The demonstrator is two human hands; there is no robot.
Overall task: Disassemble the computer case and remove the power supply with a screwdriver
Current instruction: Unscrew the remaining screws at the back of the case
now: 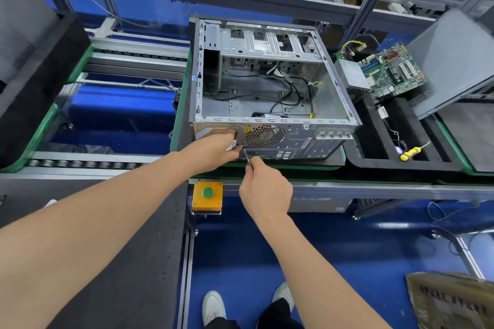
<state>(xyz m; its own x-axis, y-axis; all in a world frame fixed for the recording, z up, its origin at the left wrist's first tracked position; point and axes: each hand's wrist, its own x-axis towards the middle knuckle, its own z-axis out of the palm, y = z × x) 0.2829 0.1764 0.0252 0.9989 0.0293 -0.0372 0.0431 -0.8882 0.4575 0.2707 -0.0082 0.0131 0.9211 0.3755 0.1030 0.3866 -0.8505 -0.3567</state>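
Note:
An open grey computer case (331,88) lies on its side on the workbench, its inside holding only black cables (291,88). My right hand (264,189) grips a screwdriver (247,158) whose thin shaft points up at the lower left of the rear panel (294,139), beside the round fan grille (264,136). My left hand (219,147) rests against the rear panel's left end, fingers curled at the opening there; what they hold is hidden. A grey power supply (352,76) with yellow and black wires lies to the right of the case.
A green motherboard (393,72) leans on the power supply at right. A yellow-handled screwdriver (413,151) lies in a black foam tray (374,141). A grey side panel (454,61) leans far right. An orange box with a green button (207,193) hangs at the bench's front edge.

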